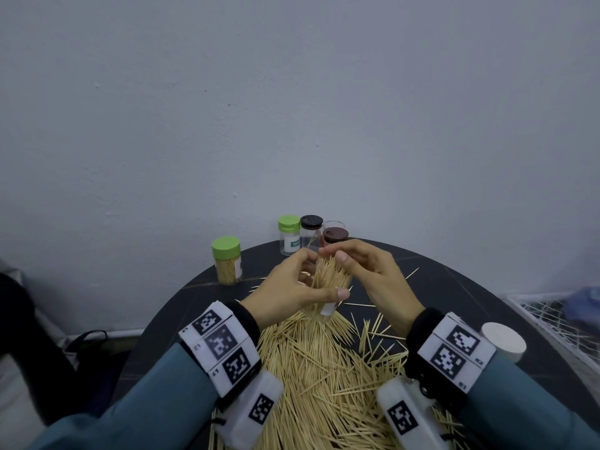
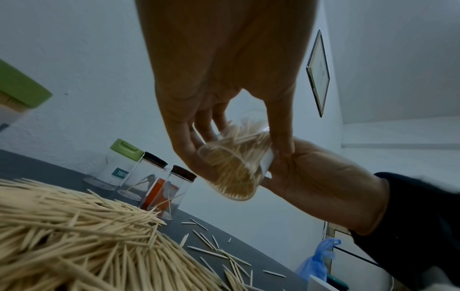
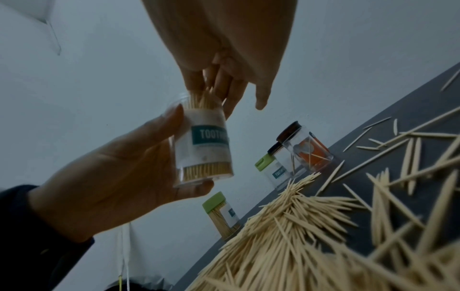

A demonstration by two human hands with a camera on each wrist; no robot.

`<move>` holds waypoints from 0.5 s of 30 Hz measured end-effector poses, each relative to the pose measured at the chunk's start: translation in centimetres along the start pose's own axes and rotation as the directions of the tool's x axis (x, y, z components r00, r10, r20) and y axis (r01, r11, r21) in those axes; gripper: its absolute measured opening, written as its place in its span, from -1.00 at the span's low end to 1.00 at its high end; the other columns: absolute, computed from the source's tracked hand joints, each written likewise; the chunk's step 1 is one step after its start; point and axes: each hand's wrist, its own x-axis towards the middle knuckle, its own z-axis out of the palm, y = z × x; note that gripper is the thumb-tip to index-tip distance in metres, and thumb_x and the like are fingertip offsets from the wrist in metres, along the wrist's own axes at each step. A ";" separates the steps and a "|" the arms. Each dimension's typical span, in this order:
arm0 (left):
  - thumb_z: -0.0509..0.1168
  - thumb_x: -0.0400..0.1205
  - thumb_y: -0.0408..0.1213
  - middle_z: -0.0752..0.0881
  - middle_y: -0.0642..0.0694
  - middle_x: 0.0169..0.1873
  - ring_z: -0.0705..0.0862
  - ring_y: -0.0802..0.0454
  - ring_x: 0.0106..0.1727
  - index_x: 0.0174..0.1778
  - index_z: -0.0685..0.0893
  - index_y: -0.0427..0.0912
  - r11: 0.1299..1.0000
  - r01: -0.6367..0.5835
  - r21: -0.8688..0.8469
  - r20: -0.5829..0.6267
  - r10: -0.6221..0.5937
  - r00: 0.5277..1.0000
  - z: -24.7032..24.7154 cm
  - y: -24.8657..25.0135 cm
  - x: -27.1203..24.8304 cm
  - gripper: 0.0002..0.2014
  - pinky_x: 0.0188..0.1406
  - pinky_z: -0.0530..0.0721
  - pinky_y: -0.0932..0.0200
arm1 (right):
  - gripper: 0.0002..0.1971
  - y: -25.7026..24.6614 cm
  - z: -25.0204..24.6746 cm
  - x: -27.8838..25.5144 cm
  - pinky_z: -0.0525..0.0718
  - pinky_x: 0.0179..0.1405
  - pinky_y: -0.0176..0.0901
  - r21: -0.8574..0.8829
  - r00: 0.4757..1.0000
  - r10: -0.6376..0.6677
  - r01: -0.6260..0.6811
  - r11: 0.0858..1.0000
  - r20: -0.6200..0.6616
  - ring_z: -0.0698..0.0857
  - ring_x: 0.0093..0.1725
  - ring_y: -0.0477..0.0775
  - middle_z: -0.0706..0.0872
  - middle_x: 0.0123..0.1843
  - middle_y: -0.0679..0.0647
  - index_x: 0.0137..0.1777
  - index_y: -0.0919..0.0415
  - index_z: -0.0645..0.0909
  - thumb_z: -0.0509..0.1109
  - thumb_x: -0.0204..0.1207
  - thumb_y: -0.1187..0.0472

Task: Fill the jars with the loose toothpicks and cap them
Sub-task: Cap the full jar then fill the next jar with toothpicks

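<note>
The left hand [image 1: 289,287] curled its fingers round a tilted jar [image 3: 204,145], while the right hand [image 1: 373,277], fingers bent, touched the toothpicks [image 1: 328,274] sticking from its mouth, grip unclear.

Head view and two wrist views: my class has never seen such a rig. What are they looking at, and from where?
No machine here: a person wears three cameras. The head view looks down over both hands; each wrist view looks along one hand from underneath. On the dark table lie a big pile of loose toothpicks, a full green-lidded jar and three mostly empty capped jars at the back. The left hand grips an uncapped clear jar packed with toothpicks; the fingertips of the right hand touch the sticks poking from its mouth.
</note>
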 end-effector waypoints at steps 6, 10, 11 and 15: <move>0.64 0.26 -0.15 0.66 0.05 -0.02 0.64 0.22 -0.05 0.11 0.56 -0.05 0.993 -0.041 0.114 -0.218 0.065 0.974 -0.7 0.0 -0.1 -0.45 -0.12 0.57 0.40 | -0.85 0.1 -0.8 0.4 0.66 0.05 -0.18 -0.196 0.996 0.079 -0.086 0.977 -0.041 0.70 0.03 -0.03 0.77 0.00 0.02 0.07 0.13 0.69 0.38 0.53 0.20; 0.70 0.13 -0.15 0.70 0.03 -0.02 0.68 0.09 0.03 -0.04 0.57 0.15 0.973 -0.073 0.219 -0.289 0.136 0.948 -1.1 0.0 0.1 -0.43 -0.04 0.64 0.21 | -0.92 0.3 -0.8 0.3 0.74 -0.15 -0.16 -0.199 0.992 0.117 -0.124 0.972 -0.046 0.73 -0.12 0.13 0.77 -0.12 0.18 -0.07 0.14 0.71 0.48 0.45 0.26; 0.71 0.10 -0.15 0.71 0.02 -0.04 0.68 0.04 0.05 -0.09 0.56 0.19 0.966 -0.080 0.245 -0.295 0.153 0.943 -1.1 -0.1 0.2 -0.43 0.00 0.67 0.09 | -0.94 0.2 -0.7 0.2 0.73 -0.19 -0.19 -0.193 0.992 0.113 -0.121 0.974 -0.051 0.74 -0.18 0.10 0.77 -0.17 0.16 -0.11 0.15 0.72 0.49 0.43 0.27; 0.71 0.05 -0.12 0.71 0.04 -0.06 0.66 0.00 0.08 -0.11 0.55 0.26 0.945 -0.103 0.309 -0.287 0.196 0.938 -0.9 -0.2 0.2 -0.40 0.04 0.67 -0.09 | -0.95 -0.1 -0.6 0.1 0.73 -0.23 -0.22 -0.257 0.993 0.061 -0.086 0.963 -0.103 0.74 -0.30 -0.01 0.78 -0.30 0.07 -0.21 0.20 0.74 0.56 0.36 0.28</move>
